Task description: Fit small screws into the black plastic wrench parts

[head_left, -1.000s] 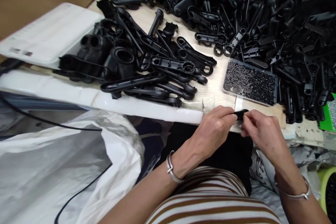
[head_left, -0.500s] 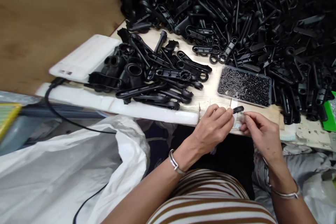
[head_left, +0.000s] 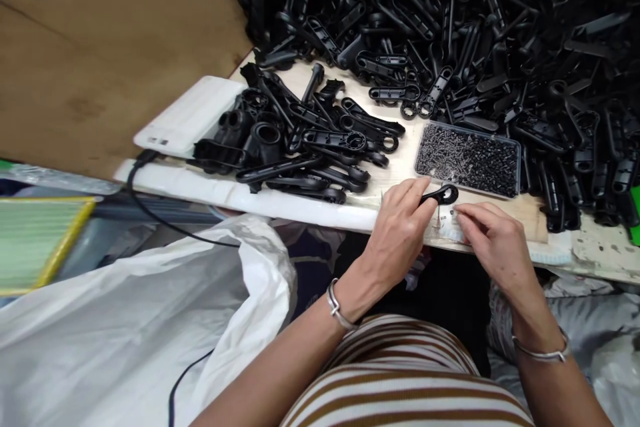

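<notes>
My left hand (head_left: 400, 230) is closed around a black plastic part (head_left: 447, 194) whose ringed end sticks out to the right, over the table's front edge. Just right of that ring, my right hand (head_left: 493, 240) has its thumb and forefinger pinched; a tiny dark piece shows at the fingertips, too small to identify. Behind both hands lies a clear box (head_left: 467, 159) of small dark pieces. To the left is a group of black plastic parts (head_left: 310, 137), some long with ringed ends.
A large pile of black parts (head_left: 410, 20) covers the back and right. A white flat device (head_left: 193, 113) with a cable lies at the left. White padding (head_left: 320, 210) lines the front edge, and a white sack (head_left: 150, 327) hangs below.
The black part in my left hand has turned, so its ring now shows face up. My left hand has shifted slightly left and up. The camera view has swung a little left.
</notes>
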The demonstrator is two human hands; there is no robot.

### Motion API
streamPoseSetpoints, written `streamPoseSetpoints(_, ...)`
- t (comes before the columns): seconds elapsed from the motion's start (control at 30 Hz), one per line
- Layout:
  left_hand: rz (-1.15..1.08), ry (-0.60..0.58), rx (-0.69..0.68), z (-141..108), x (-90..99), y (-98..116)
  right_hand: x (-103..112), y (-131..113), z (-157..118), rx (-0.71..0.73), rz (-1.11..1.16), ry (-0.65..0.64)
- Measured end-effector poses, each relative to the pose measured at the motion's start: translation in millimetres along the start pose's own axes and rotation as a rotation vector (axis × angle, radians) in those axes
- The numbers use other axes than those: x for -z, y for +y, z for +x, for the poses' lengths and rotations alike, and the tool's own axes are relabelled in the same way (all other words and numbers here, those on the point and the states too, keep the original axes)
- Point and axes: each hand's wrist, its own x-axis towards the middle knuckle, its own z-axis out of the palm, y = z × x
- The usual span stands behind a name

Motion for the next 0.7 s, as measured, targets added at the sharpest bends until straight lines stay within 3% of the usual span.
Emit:
streamPoseSetpoints(0.1, 0.093, 0.035, -0.044, -2, -2.1, 7, -3, -2, 5, 0.097, -0.096, 0.001)
streamPoseSetpoints(0.27, 0.187, -0.116, -0.103, 4, -10.4, 12, -8, -1, 6, 0.101, -0.160, 0.022)
streamPoseSetpoints(0.5, 0.212, -0.173, -0.073, 8, -13.3, 11, -6, 4, 7, 0.078, -0.098, -0.006)
streamPoseSetpoints(0.6, 0.219, -0.202, -0.086, 8, -8.3, 13, 2, 13, 3, 0.077, -0.014, 0.083)
streamPoseSetpoints(0.7, 0.291, -0.224, -0.032, 12, 2.6, 15, 1, 25, 1, 0.079, -0.076, 0.167)
